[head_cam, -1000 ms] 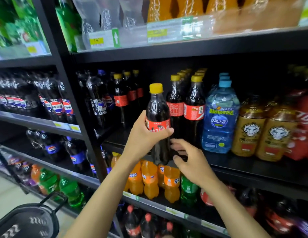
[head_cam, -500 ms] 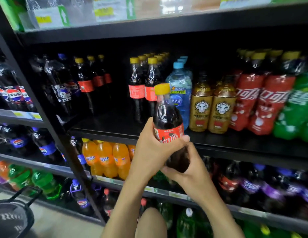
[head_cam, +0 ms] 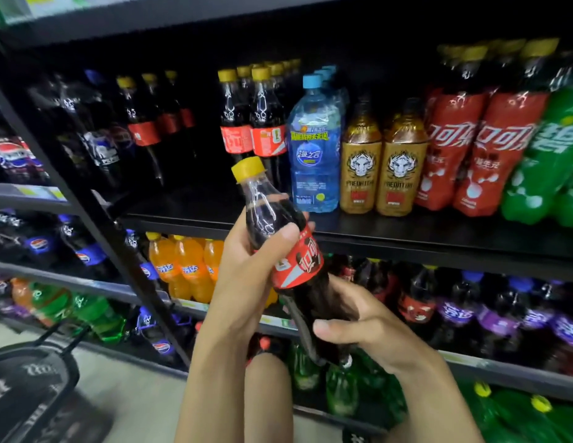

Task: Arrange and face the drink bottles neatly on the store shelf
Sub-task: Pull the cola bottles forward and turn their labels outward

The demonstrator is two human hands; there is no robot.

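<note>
Left hand point(head_cam: 247, 282): grasps the cola bottle point(head_cam: 288, 260) around its upper body, the thumb pressed on the front just above the red label point(head_cam: 298, 263).
Right hand point(head_cam: 358, 321): wraps the bottle's dark lower body from the right, the thumb lying across its front.
Cola bottle: held in the air by both hands, off the shelf, tilted so that its yellow cap point(head_cam: 248, 169) leans up and to the left; the label faces the camera.
Position: in front of the shelf edge point(head_cam: 406, 231), below the shelved cola bottles point(head_cam: 253, 123).
Shelf row: yellow-capped cola bottles stand upright in files; just to their right is a blue water bottle point(head_cam: 314, 155), then two gold bottles point(head_cam: 381, 164) side by side, then tall red-wrapped bottles point(head_cam: 470, 148), then a green bottle point(head_cam: 547, 161) at the frame's right.
Lower shelf: orange soda bottles point(head_cam: 183, 270) stand left of the left wrist.
Floor: a dark basket point(head_cam: 26, 378) sits at the lower left corner.
</note>
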